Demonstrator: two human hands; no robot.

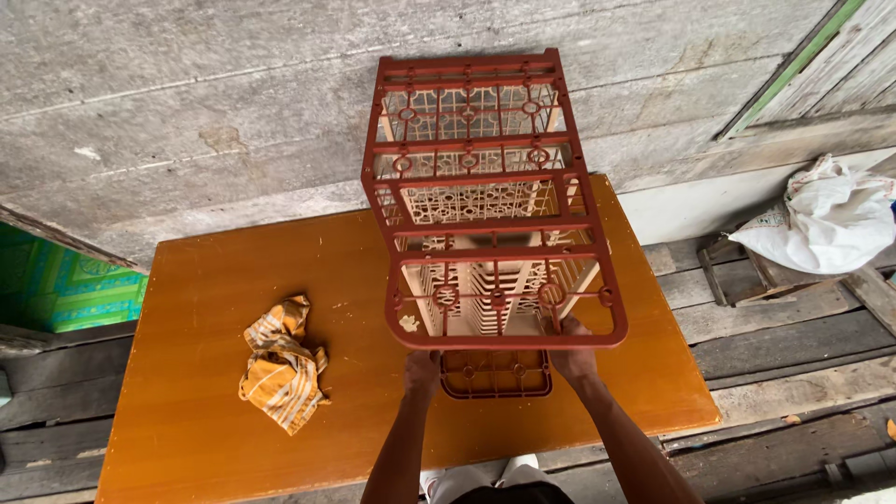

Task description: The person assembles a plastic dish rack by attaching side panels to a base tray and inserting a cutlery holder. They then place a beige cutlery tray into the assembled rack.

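A tall red-brown plastic rack [495, 201] with cream lattice shelves stands on an orange wooden table [205, 439], seen from above. My left hand [422, 370] grips the rack's near side under its top frame, at the left. My right hand [567, 347] holds the near right part, fingers reaching up to the top frame's edge. A lower red-brown frame piece [495, 375] shows between my hands. A crumpled orange and white striped cloth [281, 362] lies on the table to the left of my hands, apart from them.
A grey concrete wall [187, 103] rises right behind the table. A white sack [826, 219] lies on wooden planks at the right. Dark floorboards [793, 355] run beside the table. A green patterned sheet [65, 285] shows at the left edge.
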